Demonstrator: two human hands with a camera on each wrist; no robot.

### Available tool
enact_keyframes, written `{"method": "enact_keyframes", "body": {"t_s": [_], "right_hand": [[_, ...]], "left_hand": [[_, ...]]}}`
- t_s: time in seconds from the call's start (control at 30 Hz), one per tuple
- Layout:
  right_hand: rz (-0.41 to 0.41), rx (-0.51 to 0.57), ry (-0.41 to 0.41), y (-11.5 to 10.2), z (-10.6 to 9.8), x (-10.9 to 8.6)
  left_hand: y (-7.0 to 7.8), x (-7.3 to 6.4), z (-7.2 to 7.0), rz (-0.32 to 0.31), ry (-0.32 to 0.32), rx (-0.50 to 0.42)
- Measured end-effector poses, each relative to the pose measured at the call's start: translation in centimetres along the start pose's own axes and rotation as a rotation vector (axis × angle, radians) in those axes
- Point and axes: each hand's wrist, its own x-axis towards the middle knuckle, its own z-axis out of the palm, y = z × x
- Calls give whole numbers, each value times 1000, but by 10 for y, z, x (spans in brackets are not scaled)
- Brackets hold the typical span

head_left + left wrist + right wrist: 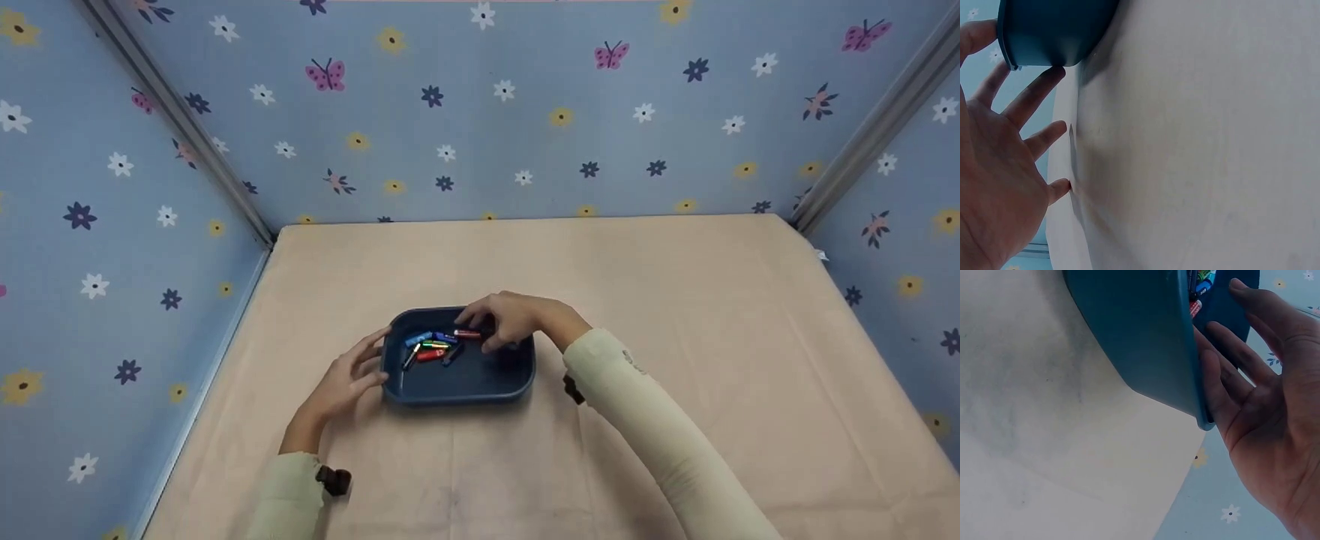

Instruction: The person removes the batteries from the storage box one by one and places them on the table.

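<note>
A dark blue rectangular bin (450,386) stands on the cloth-covered table, with several small batteries (431,355) in red, blue, green and black lying loose toward its left and back. My left hand (341,382) touches the bin's left side with spread, fairly straight fingers; the left wrist view shows its fingertips (1057,72) against the outer wall. My right hand (514,316) reaches over the back right rim into the bin, fingers slightly bent and apart, close to a red battery (466,334). Nothing shows between its fingers in the right wrist view, though the bin wall hides part of them.
A pale beige cloth (675,300) covers the table, with some creases. Blue flowered panels (480,135) rise at the back and on both sides, joined by grey metal posts (187,127). A small dark device (334,480) sits at the left wrist.
</note>
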Motion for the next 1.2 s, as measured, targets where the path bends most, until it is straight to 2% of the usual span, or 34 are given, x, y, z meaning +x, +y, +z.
{"method": "enact_keyframes", "body": {"t_s": [0.17,0.33,0.57,1.0,1.2], "right_hand": [[7,17,-18,1,3,1],[-6,-43,-2,0,6,3],[-22,-111,-24,-1,11,6],[-5,-86,-35,-2,16,9],[51,-93,-59,-3,20,14]], "left_hand": [[1,0,0,-3,2,8],[2,0,0,-7,1,19],[0,0,0,26,-10,-3],[0,0,0,21,-3,11],[1,0,-1,15,-6,6]]}}
